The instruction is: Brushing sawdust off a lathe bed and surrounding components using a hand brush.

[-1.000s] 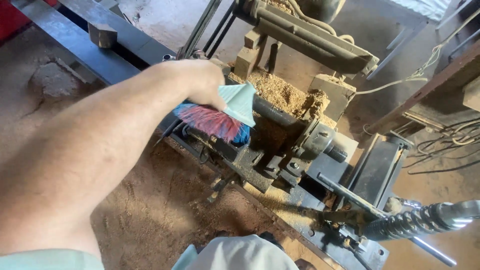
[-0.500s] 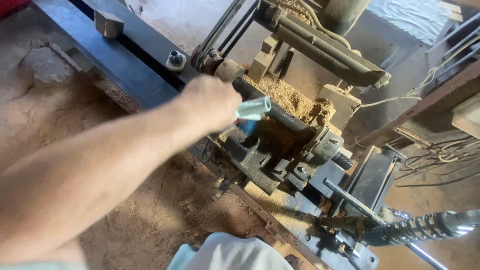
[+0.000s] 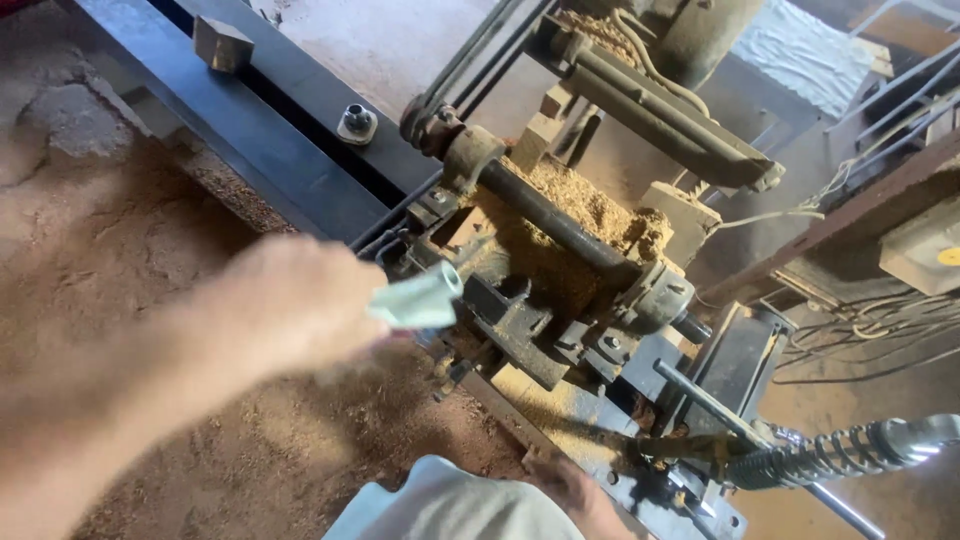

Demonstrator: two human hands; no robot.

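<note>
Because the left hand (image 3: pixel 285 305) is smeared by motion blur, I cannot make out single fingers, yet I see it closed round the pale green handle of a brush (image 3: pixel 418 298), whose hollow end pokes out to the right; the bristles are hidden behind the hand. The brush sits just near-left of the machine's middle, in front of the dark steel bar (image 3: pixel 555 220). My right hand (image 3: pixel 575 495) shows only as a sliver at the bottom edge, half covered by a light sleeve (image 3: pixel 450 505), resting against the near edge of the machine; whether it grips anything I cannot tell.

Sawdust (image 3: pixel 590 215) is heaped on the far side of the bar and spread over the ground (image 3: pixel 250 450) to the near left. A black rail (image 3: pixel 250 120) runs along the far left, carrying a hex nut (image 3: pixel 357 123) and a small metal block (image 3: pixel 222 43). To the near right a coiled spring (image 3: pixel 830 455) on a shiny rod juts toward the right edge and is cut off there. Loose cables (image 3: pixel 860 340) trail on the right, under a wooden shelf that is only partly in view
</note>
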